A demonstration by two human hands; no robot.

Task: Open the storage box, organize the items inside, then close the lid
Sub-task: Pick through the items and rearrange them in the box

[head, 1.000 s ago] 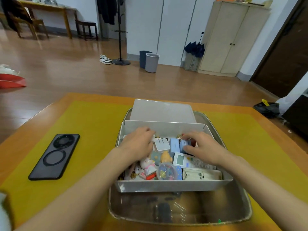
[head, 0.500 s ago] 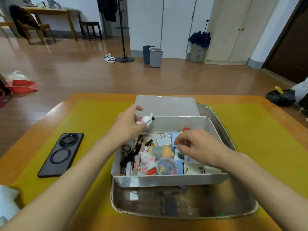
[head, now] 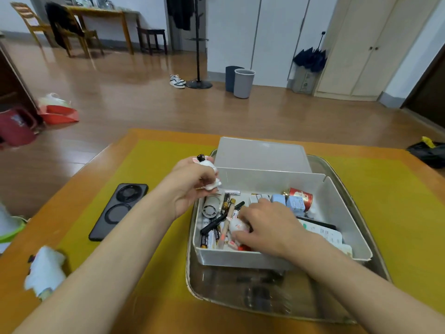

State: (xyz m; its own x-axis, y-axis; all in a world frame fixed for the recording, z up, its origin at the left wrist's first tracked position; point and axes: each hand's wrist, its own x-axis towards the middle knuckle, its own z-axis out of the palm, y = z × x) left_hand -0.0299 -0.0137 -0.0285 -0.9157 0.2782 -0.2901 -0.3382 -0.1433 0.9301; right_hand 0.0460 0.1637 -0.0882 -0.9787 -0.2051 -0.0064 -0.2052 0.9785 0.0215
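Note:
The white storage box stands open inside a metal tray, its lid lying flat behind it. My left hand hovers over the box's far left corner, shut on a small white figurine. My right hand reaches down into the box, its fingers closed around a white-and-pink bunny toy. Batteries, pens, a grey cylinder, pale blue boxes, a red tin and a remote lie inside.
A black phone lies on the yellow mat to the left of the tray. Crumpled white tissue sits near the table's front left. A green-rimmed object is at the left edge.
My left hand lifted the small white figurine out of the box toward the far left corner. My right hand moved left and nearer, from the blue boxes onto the bunny toy.

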